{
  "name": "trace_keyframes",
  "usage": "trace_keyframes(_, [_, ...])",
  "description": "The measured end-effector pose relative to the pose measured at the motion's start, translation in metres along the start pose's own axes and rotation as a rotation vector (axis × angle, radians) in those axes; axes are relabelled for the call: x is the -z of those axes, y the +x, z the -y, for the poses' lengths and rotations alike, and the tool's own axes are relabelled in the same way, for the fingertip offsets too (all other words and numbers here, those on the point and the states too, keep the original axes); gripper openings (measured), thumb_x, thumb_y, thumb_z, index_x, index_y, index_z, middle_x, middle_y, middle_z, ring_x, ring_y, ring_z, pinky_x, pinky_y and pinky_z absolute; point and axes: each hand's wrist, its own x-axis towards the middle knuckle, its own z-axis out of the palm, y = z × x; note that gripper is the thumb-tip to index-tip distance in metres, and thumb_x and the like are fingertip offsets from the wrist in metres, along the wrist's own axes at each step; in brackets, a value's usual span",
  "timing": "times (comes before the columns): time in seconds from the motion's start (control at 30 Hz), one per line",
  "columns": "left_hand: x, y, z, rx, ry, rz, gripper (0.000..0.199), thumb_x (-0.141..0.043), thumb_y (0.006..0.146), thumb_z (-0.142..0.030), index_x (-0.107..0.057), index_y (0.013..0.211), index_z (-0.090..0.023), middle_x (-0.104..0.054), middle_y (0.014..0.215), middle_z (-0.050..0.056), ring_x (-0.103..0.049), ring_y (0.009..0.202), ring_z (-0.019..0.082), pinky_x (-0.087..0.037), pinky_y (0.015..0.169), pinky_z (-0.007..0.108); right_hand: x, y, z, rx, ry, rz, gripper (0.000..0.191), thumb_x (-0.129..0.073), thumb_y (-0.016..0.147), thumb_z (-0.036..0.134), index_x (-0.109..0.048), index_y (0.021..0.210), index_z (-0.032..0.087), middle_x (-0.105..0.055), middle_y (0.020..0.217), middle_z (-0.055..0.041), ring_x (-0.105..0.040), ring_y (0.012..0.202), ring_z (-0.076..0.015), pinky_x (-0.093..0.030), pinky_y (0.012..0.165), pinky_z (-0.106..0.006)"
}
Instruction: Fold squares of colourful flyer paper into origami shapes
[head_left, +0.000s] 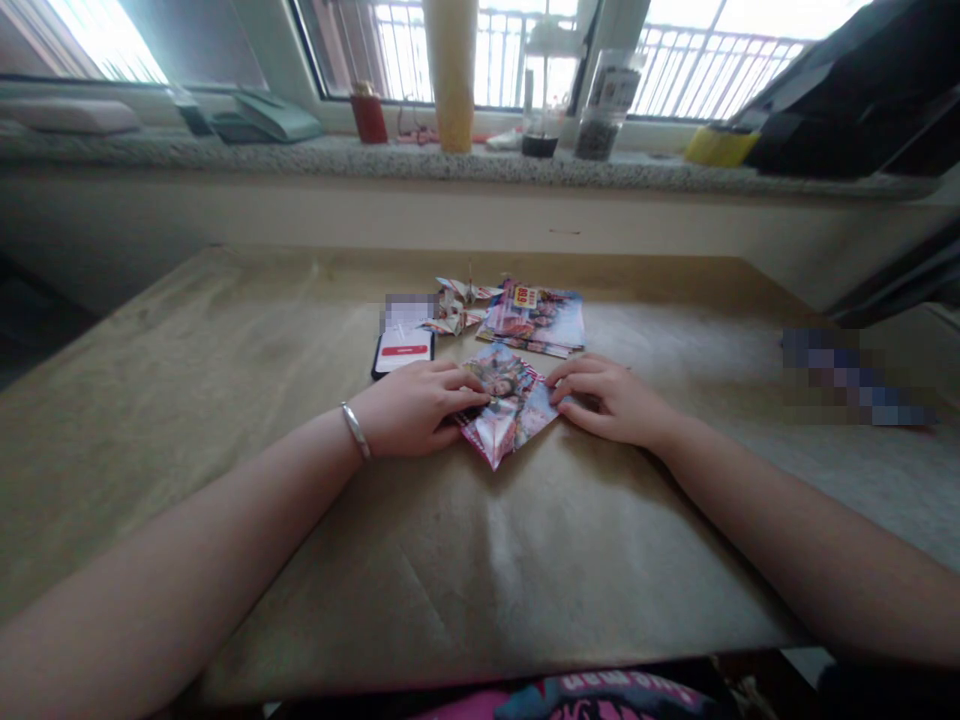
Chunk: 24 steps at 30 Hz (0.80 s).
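Note:
A square of printed, colourful paper (534, 412) lies turned like a diamond on the table, with a pale folded part at its near corner. On its left side rests my left hand (424, 405), fingertips on the paper and fingers slightly bent and apart. My right hand (611, 400) touches the right corner with its fingers spread and curved. Behind the paper is a stack of similar printed sheets (551, 318). Folded paper cranes (457, 318) stand to the left of that stack. A phone (405, 352) with a lit screen lies just beyond my left hand.
The brown table (465, 570) reaches back to a wall below a stone windowsill (285, 160). The sill holds a red bottle (368, 115), a tall yellow cylinder (452, 75), jars and a dark bag (832, 100). A blurred item lies at the far right.

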Motion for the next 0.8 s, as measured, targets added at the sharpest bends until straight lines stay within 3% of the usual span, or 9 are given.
trace_keyframes(0.13, [0.000,-0.001,0.001,-0.020,-0.009,0.006,0.045,-0.054,0.088,-0.042,-0.055,0.129,-0.022,-0.058,0.129,0.008,-0.054,0.113,0.025,-0.044,0.094,0.038,-0.004,0.002,0.000,-0.112,-0.067,-0.064,0.012,-0.055,0.085,0.022,-0.066,0.090,0.020,-0.070,0.105,-0.0071,-0.061,0.098,-0.0215,-0.045,0.091,-0.039])
trace_keyframes(0.23, [0.000,-0.001,0.002,-0.051,-0.023,0.005,0.058,-0.052,0.087,-0.054,-0.050,0.134,-0.019,-0.054,0.134,0.010,-0.051,0.118,0.028,-0.041,0.097,0.039,-0.007,0.004,-0.001,-0.224,-0.083,-0.106,0.016,-0.058,0.083,0.024,-0.067,0.095,0.020,-0.070,0.098,-0.0076,-0.061,0.093,-0.0225,-0.047,0.086,-0.038])
trace_keyframes(0.37, [-0.004,0.000,0.003,-0.020,0.005,0.000,0.048,-0.038,0.096,-0.049,-0.052,0.132,-0.021,-0.054,0.134,0.008,-0.052,0.115,0.026,-0.041,0.095,0.039,-0.011,0.005,-0.001,-0.346,0.019,-0.132,0.018,-0.061,0.079,0.026,-0.070,0.093,0.020,-0.065,0.081,-0.0056,-0.058,0.076,-0.0185,-0.047,0.069,-0.031])
trace_keyframes(0.5, [-0.006,0.001,0.000,0.002,0.073,-0.040,0.044,-0.040,0.096,-0.045,-0.054,0.130,-0.021,-0.057,0.131,0.007,-0.055,0.111,0.025,-0.042,0.091,0.038,-0.012,0.007,0.000,-0.490,0.199,-0.147,0.016,-0.061,0.075,0.028,-0.069,0.085,0.019,-0.057,0.070,-0.0013,-0.049,0.059,-0.0123,-0.040,0.054,-0.025])
trace_keyframes(0.8, [-0.004,0.003,-0.003,-0.107,0.052,-0.061,0.031,-0.050,0.091,-0.033,-0.062,0.118,-0.023,-0.064,0.119,0.006,-0.057,0.106,0.022,-0.045,0.087,0.035,-0.007,0.009,0.009,-0.533,0.328,-0.091,0.020,-0.062,0.073,0.034,-0.068,0.082,0.017,-0.049,0.060,0.0028,-0.040,0.051,-0.0090,-0.031,0.047,-0.024])
